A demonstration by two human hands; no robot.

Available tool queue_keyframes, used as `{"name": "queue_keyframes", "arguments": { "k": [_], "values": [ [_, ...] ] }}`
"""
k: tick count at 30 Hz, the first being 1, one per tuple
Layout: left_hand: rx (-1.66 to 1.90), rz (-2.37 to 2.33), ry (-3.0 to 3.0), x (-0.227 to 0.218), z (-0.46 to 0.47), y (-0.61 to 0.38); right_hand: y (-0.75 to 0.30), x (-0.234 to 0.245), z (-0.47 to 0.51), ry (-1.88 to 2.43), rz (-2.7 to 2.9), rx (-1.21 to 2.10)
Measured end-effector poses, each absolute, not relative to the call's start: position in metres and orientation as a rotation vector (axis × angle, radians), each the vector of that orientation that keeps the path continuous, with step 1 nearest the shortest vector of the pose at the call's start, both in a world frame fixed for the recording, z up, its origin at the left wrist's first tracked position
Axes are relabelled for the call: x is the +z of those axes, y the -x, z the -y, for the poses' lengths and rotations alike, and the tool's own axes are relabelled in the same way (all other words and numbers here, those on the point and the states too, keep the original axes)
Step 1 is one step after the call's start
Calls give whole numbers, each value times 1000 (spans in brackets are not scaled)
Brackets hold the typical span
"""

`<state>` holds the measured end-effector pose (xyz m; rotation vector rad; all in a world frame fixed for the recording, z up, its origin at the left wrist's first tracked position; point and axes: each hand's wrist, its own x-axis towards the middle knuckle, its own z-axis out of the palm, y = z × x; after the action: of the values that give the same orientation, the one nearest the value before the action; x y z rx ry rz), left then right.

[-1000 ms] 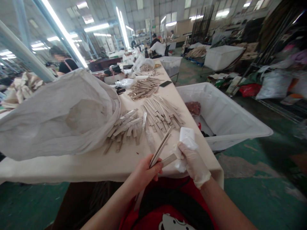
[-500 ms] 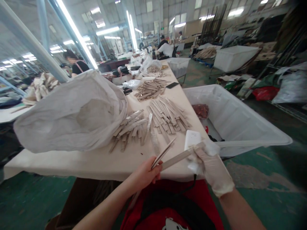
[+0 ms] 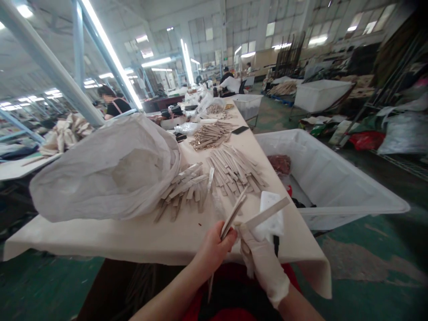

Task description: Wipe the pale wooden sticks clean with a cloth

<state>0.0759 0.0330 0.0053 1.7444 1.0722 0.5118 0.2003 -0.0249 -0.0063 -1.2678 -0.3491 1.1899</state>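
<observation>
Near the table's front edge, my bare left hand (image 3: 216, 244) is closed round a few narrow beige strips (image 3: 233, 214) that point up and away. My right hand (image 3: 262, 256) wears a whitish glove and is close beside the left, its fingers closed at the near end of a single flat strip (image 3: 267, 215). That strip slants up to the right, across a white plastic device (image 3: 271, 209) with a dark cord. The gloved fingertips are partly hidden. Beyond my hands lie a fanned pile of strips (image 3: 234, 167) and a wrapped-looking bundle of strips (image 3: 187, 187).
A large white sack (image 3: 100, 174) lies on the left of the cloth-covered table (image 3: 133, 236). A white plastic bin (image 3: 347, 178) stands against the right edge. Farther back are strips with metal ends (image 3: 210, 135) and a dark flat phone-like object (image 3: 240, 129). Other people sit in the background.
My right hand has moved left along the strip, from its far end to beside my left hand. The strip's far end now sticks out free. The view has tilted slightly upward.
</observation>
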Motion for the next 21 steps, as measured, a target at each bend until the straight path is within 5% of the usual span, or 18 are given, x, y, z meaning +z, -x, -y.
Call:
{"name": "queue_keyframes", "arguments": {
  "k": [9,14,21],
  "values": [
    [425,-1984,-2466,56,-169,-19,-213,-3,31,1129,382,1202],
    [356,-1887,-2618,55,-176,-33,-211,-5,33,1211,368,1206],
    [71,-1698,-2566,-1,-170,-96,-214,0,32,1236,514,1221]
  ]
}}
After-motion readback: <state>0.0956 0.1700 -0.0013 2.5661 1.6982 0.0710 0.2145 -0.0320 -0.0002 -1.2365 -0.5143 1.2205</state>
